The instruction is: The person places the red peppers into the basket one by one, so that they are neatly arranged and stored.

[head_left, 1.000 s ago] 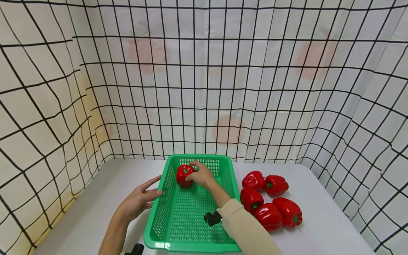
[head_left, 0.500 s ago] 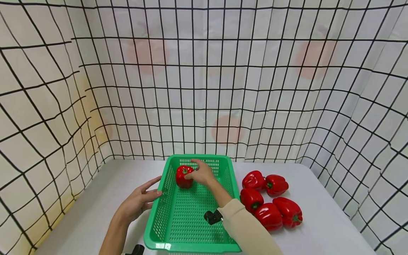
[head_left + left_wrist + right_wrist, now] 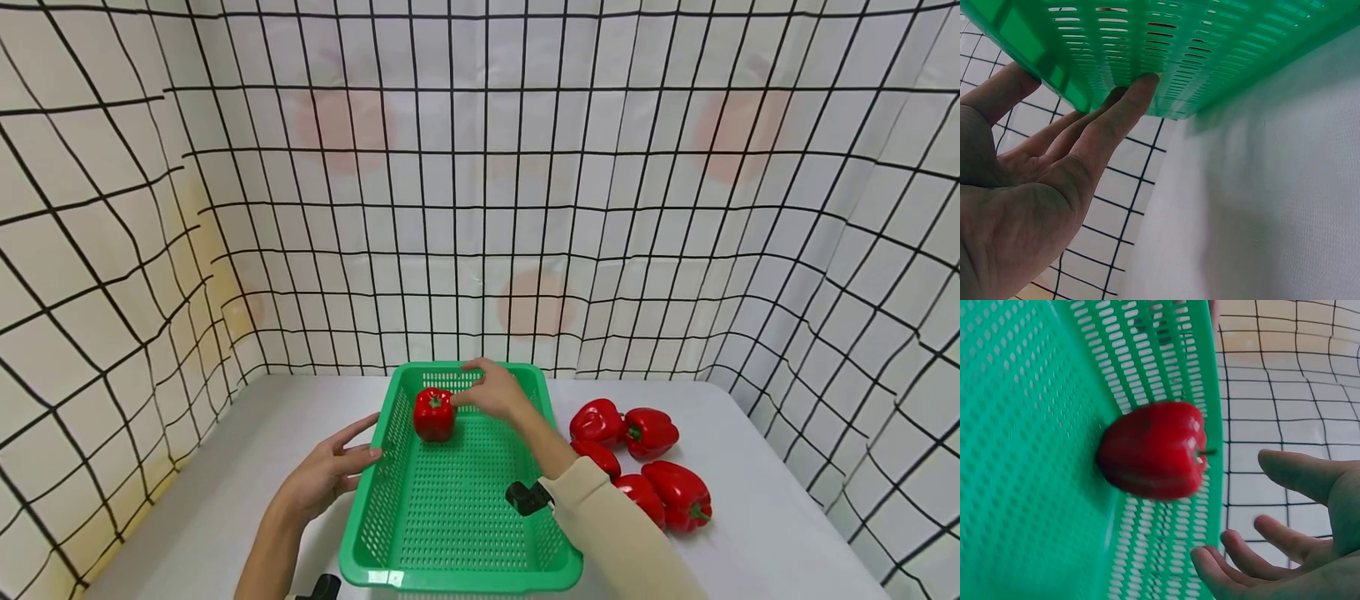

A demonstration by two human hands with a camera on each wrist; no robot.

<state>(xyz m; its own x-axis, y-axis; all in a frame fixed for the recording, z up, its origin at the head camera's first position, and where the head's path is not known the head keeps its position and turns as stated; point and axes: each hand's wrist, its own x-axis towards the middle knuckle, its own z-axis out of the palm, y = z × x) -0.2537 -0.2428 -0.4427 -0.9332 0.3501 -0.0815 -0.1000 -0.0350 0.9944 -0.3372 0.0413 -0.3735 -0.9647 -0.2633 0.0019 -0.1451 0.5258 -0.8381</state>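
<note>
One red bell pepper (image 3: pixel 433 417) stands stem up in the far left part of a green plastic basket (image 3: pixel 450 517). My right hand (image 3: pixel 495 392) is just right of it, over the basket, with spread fingers and nothing in them. In the right wrist view, a gap shows between that hand (image 3: pixel 1279 544) and the pepper (image 3: pixel 1154 450). My left hand (image 3: pixel 322 475) is at the basket's left side, its thumb at the rim. The left wrist view has its extended fingers (image 3: pixel 1113 122) against the outside of the slotted wall (image 3: pixel 1172 69).
Several more red bell peppers (image 3: pixel 678 496) lie grouped on the white table (image 3: pixel 780 517) to the right of the basket; my right sleeve (image 3: pixel 622 525) partly covers some. Black netting (image 3: pixel 483 208) over pale sheets encloses the back and both sides.
My right hand has let go of the bell pepper and drawn back up and to the right. The pepper stays upright in the basket, and my left hand keeps its place.
</note>
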